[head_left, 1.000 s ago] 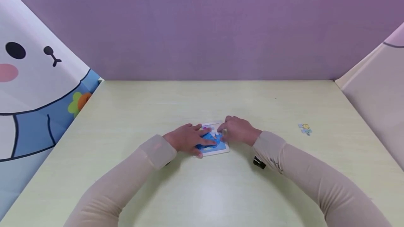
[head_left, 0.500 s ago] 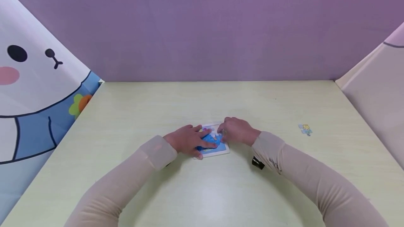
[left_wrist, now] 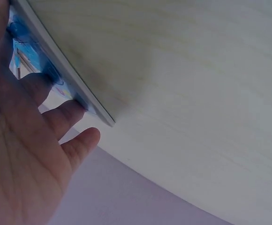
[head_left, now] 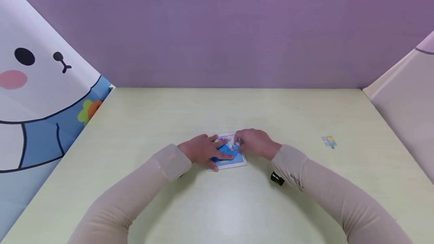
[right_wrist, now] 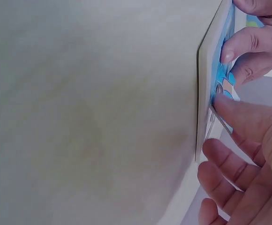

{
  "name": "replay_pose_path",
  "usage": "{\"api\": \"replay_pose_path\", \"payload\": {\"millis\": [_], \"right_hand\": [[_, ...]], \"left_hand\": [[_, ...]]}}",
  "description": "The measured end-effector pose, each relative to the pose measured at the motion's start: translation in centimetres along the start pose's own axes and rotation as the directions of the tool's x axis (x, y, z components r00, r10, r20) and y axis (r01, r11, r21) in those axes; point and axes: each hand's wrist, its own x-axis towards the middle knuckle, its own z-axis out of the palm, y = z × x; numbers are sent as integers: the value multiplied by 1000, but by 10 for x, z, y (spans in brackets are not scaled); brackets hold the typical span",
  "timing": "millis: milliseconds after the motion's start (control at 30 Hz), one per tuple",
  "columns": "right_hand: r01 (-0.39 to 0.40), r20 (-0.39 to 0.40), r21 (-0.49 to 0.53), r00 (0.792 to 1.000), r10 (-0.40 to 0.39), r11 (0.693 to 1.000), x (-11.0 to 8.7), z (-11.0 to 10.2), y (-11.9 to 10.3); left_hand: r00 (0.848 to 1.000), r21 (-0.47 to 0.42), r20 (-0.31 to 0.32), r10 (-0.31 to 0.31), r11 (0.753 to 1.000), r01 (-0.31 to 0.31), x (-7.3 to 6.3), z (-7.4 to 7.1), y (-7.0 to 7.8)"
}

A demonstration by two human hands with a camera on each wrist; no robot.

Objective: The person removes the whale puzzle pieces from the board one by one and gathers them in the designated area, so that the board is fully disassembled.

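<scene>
A small jigsaw puzzle in a white-edged tray lies on the table, showing a mostly blue picture. My left hand rests on its left part with fingers spread, covering much of the picture. In the left wrist view those fingers press the puzzle near the tray edge. At the upper right of the tray, my right hand pinches a puzzle piece between thumb and index finger. The piece is tilted up from the tray, and its other end is hidden behind the thumb. The remaining right fingers curl loosely beside the tray.
A few loose puzzle pieces with a yellow sun print lie to the right on the pale wooden table. A purple wall panel stands along the back edge, and a cartoon-printed cloth hangs at the left.
The right hand has lifted slightly at the tray's upper right, tilting the piece a little. The left hand stays in place on the puzzle. The head view has shifted slightly.
</scene>
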Motion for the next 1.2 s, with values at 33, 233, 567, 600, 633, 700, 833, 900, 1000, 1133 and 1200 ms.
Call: {"api": "replay_pose_path", "payload": {"millis": [33, 233, 567, 600, 633, 700, 833, 900, 1000, 1133, 1200], "right_hand": [[8, -10, -2, 1000, -8, 1000, -2, 0, 0], [82, -102, -43, 991, -86, 996, -12, 3, -1], [52, -202, 118, 979, -27, 992, -20, 6, 9], [45, -211, 133, 977, -16, 990, -21, 6, 10], [45, -221, 146, 975, -12, 988, -21, 5, 11], [50, -249, 157, 968, -10, 986, -23, 4, 15], [33, -313, 207, 949, 34, 978, -30, -1, 24], [21, -339, 236, 939, 62, 972, -35, -4, 29], [-1, -362, 263, 927, 99, 965, -43, -7, 39], [9, -397, 252, 913, 94, 968, -52, -9, 51], [21, -409, 245, 909, 83, 969, -56, -10, 56]], "left_hand": [[1000, 0, 2, -1, 1000, 1, 1, 1, 0], [1000, -10, 4, -13, 1000, 13, 3, 1, 0], [1000, -27, 15, -18, 999, 18, 6, 2, -1], [1000, -24, 16, -18, 1000, 18, 6, 3, -1], [1000, -20, 16, -17, 1000, 18, 6, 3, -1], [1000, -23, 15, -20, 1000, 21, 5, 3, -2], [999, -58, 21, -31, 998, 32, 5, 2, -1], [999, -76, 31, -39, 996, 41, 5, 2, -1], [999, -84, 33, -37, 996, 40, 5, 2, -2], [1000, -70, 3, -12, 998, 12, 4, 3, -3], [1000, -71, -10, -1, 998, 1, 3, 3, -3]]}}
